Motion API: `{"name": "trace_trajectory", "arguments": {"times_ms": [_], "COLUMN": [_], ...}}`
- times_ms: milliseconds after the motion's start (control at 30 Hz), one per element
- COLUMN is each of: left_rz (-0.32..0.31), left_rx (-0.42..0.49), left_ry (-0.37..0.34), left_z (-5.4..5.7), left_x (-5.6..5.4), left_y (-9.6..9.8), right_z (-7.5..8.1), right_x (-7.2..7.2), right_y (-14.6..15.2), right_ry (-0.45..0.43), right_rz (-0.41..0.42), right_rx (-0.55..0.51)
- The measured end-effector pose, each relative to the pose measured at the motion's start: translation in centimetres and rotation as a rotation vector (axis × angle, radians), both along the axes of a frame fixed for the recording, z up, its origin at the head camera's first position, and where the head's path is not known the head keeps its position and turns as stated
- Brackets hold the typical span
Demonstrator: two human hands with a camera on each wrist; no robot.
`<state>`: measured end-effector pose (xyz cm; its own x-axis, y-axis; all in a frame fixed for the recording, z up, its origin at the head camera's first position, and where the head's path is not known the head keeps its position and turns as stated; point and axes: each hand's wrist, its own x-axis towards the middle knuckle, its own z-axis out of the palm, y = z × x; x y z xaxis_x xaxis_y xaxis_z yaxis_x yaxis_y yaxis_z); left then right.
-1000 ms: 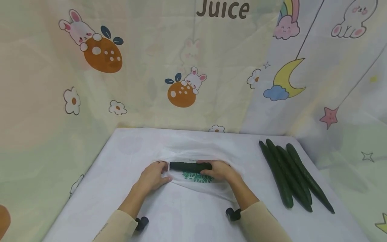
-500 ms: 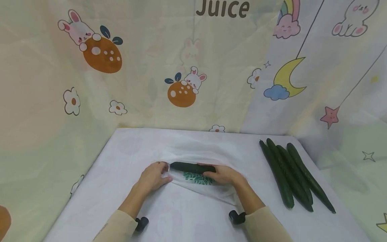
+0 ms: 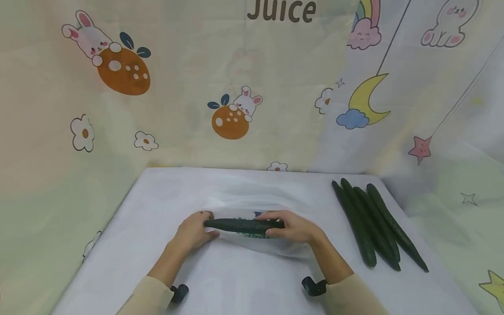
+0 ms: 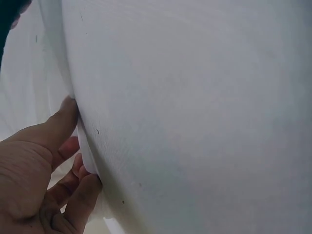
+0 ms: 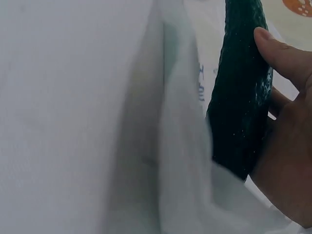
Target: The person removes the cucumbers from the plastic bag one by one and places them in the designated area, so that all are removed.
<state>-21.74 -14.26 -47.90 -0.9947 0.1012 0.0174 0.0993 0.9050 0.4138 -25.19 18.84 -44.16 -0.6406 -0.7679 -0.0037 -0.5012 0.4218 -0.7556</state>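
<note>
A dark green cucumber point(image 3: 240, 225) lies crosswise over a thin white plastic bag point(image 3: 271, 248) with green print, in the middle of the table. My right hand point(image 3: 293, 226) grips the cucumber near its right end. In the right wrist view, thumb and fingers wrap the cucumber point(image 5: 239, 92), and a fold of the bag point(image 5: 183, 146) covers its lower end. My left hand point(image 3: 193, 229) is at the bag's left side, by the cucumber's left tip. Up close in the left wrist view, that hand's thumb and fingertips point(image 4: 69, 114) pinch the white edge of the bag.
Several long cucumbers point(image 3: 374, 225) lie side by side at the table's right. The white-covered table point(image 3: 165, 188) meets a printed cloth backdrop point(image 3: 177, 87) at the back. Black wrist cameras point(image 3: 313, 286) sit beneath both sleeves.
My right hand has turned the cucumber level and brought it left and slightly nearer, its tip now overlapping my left hand. The bag's folds have shifted. The head view has swung slightly.
</note>
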Motion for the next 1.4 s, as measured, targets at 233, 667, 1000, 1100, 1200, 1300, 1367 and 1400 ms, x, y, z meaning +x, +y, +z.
{"name": "trace_trajectory", "arguments": {"times_ms": [233, 667, 1000, 1100, 1200, 1300, 1367, 1400], "left_rz": [-0.032, -0.023, -0.018, -0.025, -0.023, -0.022, -0.023, -0.024], "left_rx": [0.063, 0.077, -0.004, -0.029, -0.035, -0.032, -0.03, -0.029], "left_ry": [0.041, 0.015, -0.012, -0.034, -0.046, -0.044, -0.038, -0.034], "left_z": [0.2, -0.5, -0.4, -0.4, -0.4, -0.3, -0.3, -0.3], "left_x": [0.3, -0.1, -0.5, -0.5, -0.5, -0.3, -0.3, -0.3], "left_y": [0.0, -0.1, -0.2, -0.1, -0.2, -0.2, -0.2, -0.2], "right_z": [0.5, 2.4, 4.6, 5.6, 6.4, 7.0, 7.4, 7.6], "right_x": [0.9, 2.2, 3.3, 3.6, 3.7, 3.6, 3.5, 3.4], "right_y": [-2.3, -4.6, -5.4, -5.4, -5.3, -5.0, -4.7, -4.5], "right_ry": [0.018, -0.061, -0.099, -0.091, -0.065, -0.05, -0.059, -0.075], "right_rz": [0.064, 0.127, 0.154, 0.135, 0.118, 0.099, 0.095, 0.095], "right_rx": [-0.093, -0.287, -0.474, -0.521, -0.559, -0.605, -0.648, -0.673]}}
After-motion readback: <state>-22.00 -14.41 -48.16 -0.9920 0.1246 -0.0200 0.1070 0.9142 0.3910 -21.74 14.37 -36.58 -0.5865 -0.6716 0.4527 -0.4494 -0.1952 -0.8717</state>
